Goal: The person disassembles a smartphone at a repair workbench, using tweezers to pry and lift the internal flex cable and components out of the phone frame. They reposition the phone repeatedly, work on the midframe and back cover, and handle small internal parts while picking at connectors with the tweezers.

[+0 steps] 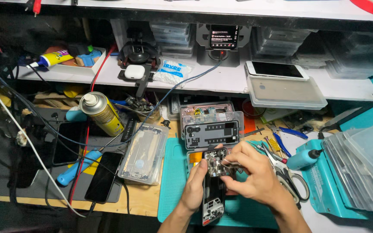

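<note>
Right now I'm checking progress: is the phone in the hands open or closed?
Open: the phone shows bare circuit parts, its back cover off, left hand holding it.

Overhead light is illuminating the centre of the bench (pixel 143 200) brightly. The frame is darkening toward 9 and 7 o'clock, where detail is sinking into shadow. Glare is showing on the white shelf (pixel 221 80). Straight edges are bowing near the borders.
</note>
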The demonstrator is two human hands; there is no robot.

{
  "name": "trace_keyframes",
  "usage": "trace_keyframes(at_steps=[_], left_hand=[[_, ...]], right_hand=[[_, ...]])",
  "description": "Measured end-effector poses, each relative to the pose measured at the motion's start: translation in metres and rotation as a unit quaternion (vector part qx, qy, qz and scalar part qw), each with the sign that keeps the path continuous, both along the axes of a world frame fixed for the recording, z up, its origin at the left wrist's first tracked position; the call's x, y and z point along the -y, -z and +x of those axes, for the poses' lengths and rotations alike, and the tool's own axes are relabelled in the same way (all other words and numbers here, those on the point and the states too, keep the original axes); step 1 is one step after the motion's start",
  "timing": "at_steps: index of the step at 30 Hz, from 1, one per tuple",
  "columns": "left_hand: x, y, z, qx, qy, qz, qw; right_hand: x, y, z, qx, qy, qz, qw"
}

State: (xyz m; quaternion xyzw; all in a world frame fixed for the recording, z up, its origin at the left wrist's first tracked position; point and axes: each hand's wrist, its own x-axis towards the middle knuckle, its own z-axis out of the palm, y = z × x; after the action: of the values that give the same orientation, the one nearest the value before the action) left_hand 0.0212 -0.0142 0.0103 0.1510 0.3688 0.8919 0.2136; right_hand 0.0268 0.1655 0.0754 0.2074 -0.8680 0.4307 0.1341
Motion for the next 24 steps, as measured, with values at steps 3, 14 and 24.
trace_keyframes(at_steps=[3,14,24], left_hand=[[0.000,-0.005,-0.002,0.019,-0.012,0.002,1.000],[0.004,0.003,-0.022,0.196,0.039,0.029,0.979],[0.008,0.007,-0.046,0.239,0.003,0.041,0.970]], right_hand=[[0.001,0.004,0.002,-0.024,-0.023,-0.014,0.999],[-0.032,0.016,0.003,0.000,0.135,-0.172,0.976],[-0.059,0.046,0.014,0.138,0.304,-0.136,0.933]])
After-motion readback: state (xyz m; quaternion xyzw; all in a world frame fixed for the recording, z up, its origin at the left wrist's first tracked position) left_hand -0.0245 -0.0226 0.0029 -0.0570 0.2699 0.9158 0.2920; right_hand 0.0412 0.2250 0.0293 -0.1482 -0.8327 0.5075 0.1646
